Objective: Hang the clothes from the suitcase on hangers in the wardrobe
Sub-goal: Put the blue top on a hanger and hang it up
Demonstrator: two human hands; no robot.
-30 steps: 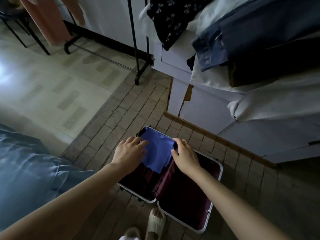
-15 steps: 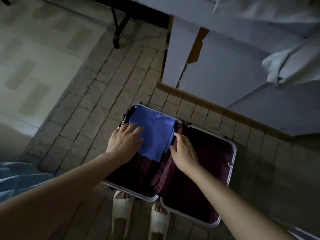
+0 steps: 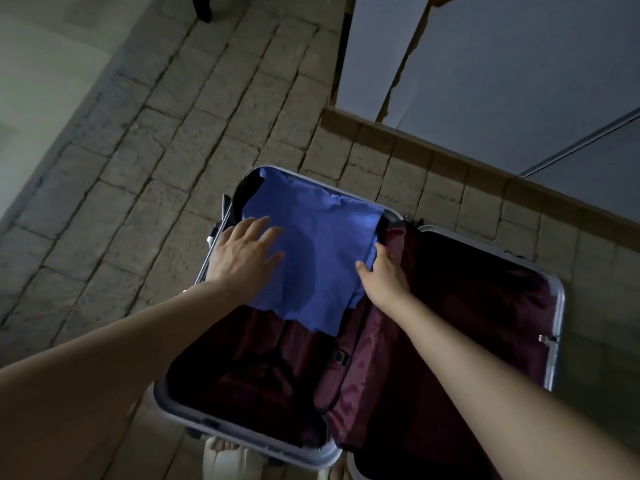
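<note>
An open suitcase (image 3: 554, 341) with a silver rim and dark red lining lies on the brick floor. A folded blue garment (image 3: 322, 258) rests in the far part of its left half. My left hand (image 3: 242, 254) lies flat on the garment's left side, fingers spread. My right hand (image 3: 384, 271) is at the garment's right edge, with its fingertips tucked under the cloth and the thumb on top.
A pale cabinet or wardrobe panel (image 3: 502, 64) with a wooden base strip (image 3: 415, 140) stands just beyond the suitcase. The black foot of a clothes rail (image 3: 202, 8) shows at the top. My feet in pale slippers (image 3: 228, 462) are at the near rim.
The view has tilted down and come closer to the suitcase. Both hands stay on the blue garment; the left has flattened on it, the right has slid to its right edge.
</note>
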